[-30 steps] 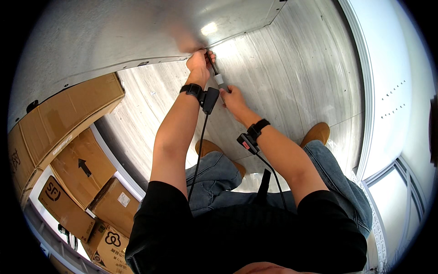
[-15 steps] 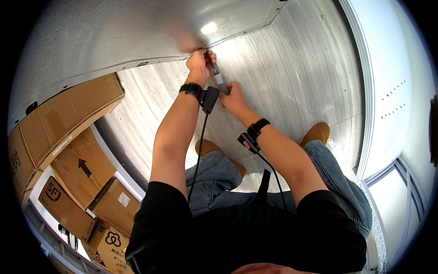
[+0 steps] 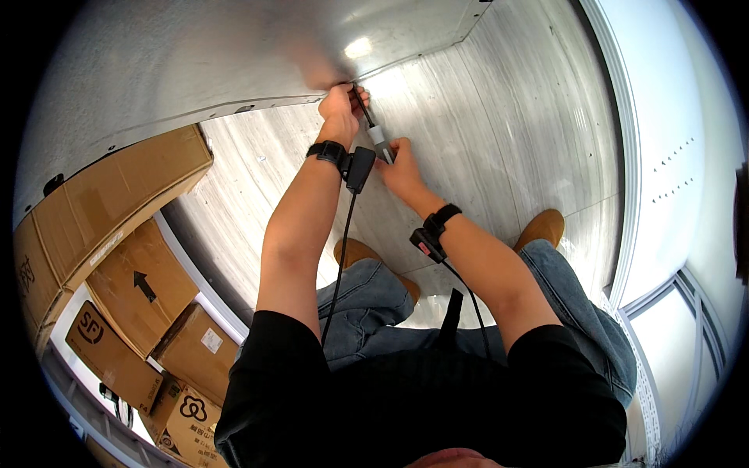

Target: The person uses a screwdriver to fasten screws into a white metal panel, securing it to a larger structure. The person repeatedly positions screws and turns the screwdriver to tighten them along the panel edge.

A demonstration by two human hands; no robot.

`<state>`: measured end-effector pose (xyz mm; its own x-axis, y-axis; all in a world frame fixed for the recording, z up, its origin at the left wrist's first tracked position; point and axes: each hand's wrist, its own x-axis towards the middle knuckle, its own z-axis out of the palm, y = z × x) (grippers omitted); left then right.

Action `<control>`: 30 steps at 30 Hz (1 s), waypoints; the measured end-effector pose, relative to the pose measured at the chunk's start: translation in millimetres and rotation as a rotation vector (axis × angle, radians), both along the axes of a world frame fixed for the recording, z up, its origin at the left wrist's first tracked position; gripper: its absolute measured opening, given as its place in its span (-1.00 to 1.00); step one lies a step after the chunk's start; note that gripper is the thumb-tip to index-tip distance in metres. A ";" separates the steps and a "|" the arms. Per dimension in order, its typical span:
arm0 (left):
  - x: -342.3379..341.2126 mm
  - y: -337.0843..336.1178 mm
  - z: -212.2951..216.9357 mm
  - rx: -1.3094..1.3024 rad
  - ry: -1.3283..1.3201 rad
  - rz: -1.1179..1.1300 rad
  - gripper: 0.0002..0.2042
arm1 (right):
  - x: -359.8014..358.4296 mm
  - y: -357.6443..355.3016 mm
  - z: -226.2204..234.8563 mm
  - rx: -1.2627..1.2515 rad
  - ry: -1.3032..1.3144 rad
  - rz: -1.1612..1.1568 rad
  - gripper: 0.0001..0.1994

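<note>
- Head view. Right hand [image 3: 404,170], mine: fingers closed round the rear of the screwdriver [image 3: 378,138].
- Screwdriver, one: grey handle, pale collar, dark shaft slanting up to the edge of the metal panel [image 3: 195,54].
- Left hand [image 3: 340,106], mine: fingers curled at the shaft's far end, by the panel edge; whether they pinch it, I cannot tell.
- Bands [image 3: 328,153], black, one per wrist, each with a cabled module [image 3: 360,170].
- Boxes [image 3: 173,273], brown, at my left.
- Shoes [image 3: 541,229], brown, two, on the floor [image 3: 507,117].
</note>
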<state>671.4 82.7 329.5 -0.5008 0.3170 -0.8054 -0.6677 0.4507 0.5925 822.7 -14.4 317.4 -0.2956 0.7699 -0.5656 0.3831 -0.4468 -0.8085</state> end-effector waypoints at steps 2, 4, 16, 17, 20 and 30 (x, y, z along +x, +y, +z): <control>-1.1 -0.9 0.2 0.011 -0.020 0.006 -0.90 | 3.0 3.8 2.4 -0.097 -0.004 0.019 -0.57; -0.6 -1.3 1.7 0.018 -0.028 0.011 -0.90 | 3.8 8.8 14.5 -0.126 -0.031 0.018 -0.56; -2.1 -1.6 -0.1 0.016 -0.024 -0.014 -0.90 | -0.7 5.4 5.2 -0.147 -0.008 0.030 -0.49; -2.4 -2.0 -0.7 0.015 -0.022 -0.015 -0.90 | -0.7 8.0 11.6 -0.155 -0.030 0.036 -0.48; -0.9 -0.3 1.0 0.009 -0.018 -0.014 -0.89 | -2.4 7.9 6.6 -0.221 -0.011 -0.052 -0.50; -2.1 0.5 -1.5 0.007 -0.026 0.032 -0.89 | 3.8 14.5 31.5 -0.366 0.087 -0.001 -0.59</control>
<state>669.4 83.3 328.0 -0.4896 0.3065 -0.8163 -0.6971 0.4247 0.5776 826.5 0.1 349.0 -0.3543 0.5219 -0.7759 0.3196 -0.7122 -0.6250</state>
